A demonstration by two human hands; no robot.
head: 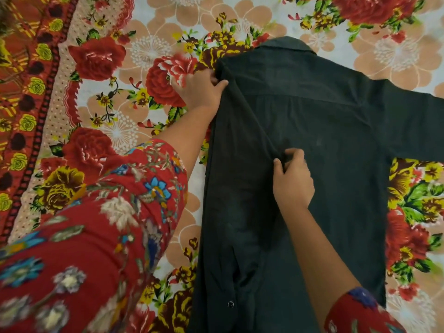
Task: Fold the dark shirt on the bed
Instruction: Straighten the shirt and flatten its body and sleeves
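With left hand (200, 88) pinching the dark shirt (312, 164) shoulder upper centre and right hand (293, 180) gripping the folded-in sleeve, best smoothed flat before creasing.

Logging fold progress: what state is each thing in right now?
Dark collared cotton shirt: flat, back up, left side folded inward.
Right sleeve: spread out, unfolded.
Left hand: gripping the shoulder edge.
Right hand: pinching the folded sleeve.
Floral bedsheet: spread flat.
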